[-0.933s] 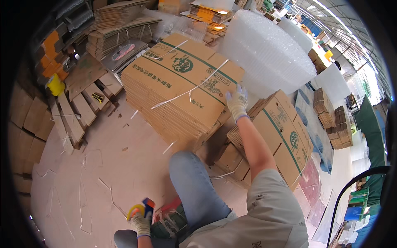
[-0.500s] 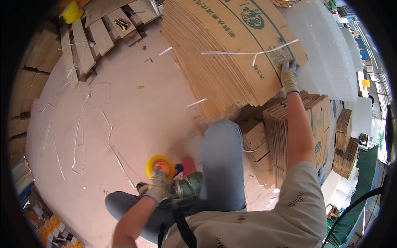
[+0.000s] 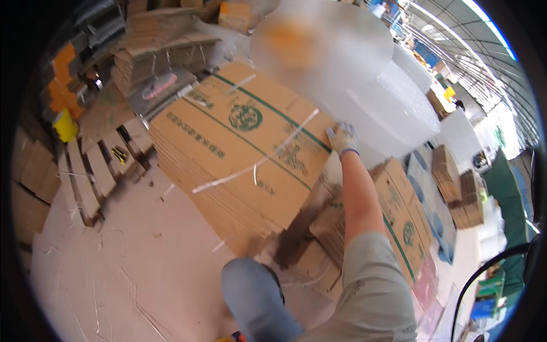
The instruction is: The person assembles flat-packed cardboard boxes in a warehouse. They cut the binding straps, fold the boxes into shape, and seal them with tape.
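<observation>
My right hand (image 3: 342, 138), in a light work glove, reaches out and rests on the far right edge of a tall stack of flattened brown cardboard boxes (image 3: 239, 148). The top sheet has green print and a green stripe, and a clear plastic strap (image 3: 256, 162) runs across it. Whether the fingers grip the edge or only press on it I cannot tell. My left hand is out of view. My knee in blue trousers (image 3: 256, 296) shows at the bottom, just in front of the stack.
A second strapped stack of flat boxes (image 3: 399, 222) lies lower on the right. Large rolls of bubble wrap (image 3: 393, 108) stand behind. More cardboard bundles (image 3: 159, 57) and loose sheets (image 3: 85, 176) lie to the left. The floor is covered with cardboard sheets (image 3: 131, 273).
The view has swung up from the floor to the stack. My left hand with the yellow and red tool has dropped out of the picture. My right hand stays on the stack's edge.
</observation>
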A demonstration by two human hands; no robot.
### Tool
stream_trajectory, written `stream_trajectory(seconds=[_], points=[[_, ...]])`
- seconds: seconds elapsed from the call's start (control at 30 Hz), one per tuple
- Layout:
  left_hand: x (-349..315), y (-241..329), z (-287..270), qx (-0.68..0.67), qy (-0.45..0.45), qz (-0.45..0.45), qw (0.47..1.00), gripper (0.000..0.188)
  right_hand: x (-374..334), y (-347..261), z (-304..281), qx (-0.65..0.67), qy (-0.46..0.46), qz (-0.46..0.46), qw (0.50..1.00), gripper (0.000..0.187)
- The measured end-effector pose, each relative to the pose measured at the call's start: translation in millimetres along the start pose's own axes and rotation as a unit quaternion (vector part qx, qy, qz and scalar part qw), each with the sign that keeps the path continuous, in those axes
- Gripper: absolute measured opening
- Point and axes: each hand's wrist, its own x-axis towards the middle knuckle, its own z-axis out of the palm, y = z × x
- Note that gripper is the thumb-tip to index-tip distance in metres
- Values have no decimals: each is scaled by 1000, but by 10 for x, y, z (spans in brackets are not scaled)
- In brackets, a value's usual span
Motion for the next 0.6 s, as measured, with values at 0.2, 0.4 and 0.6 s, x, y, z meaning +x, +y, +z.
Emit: stream_trajectory(seconds=[0.2,0.4,0.6], points=[[-619,-679,-392,-13,197,-149,969,33,25,-202,-87,1,-138,54,989,57],[-455,-332,-932,-15,328,-110,938,18,-619,-392,-359,-121,-61,13,991,60],[21,-556,-1155,-168,345,-31,923,19,-2404,-1065,-745,261,16,-440,859,17]])
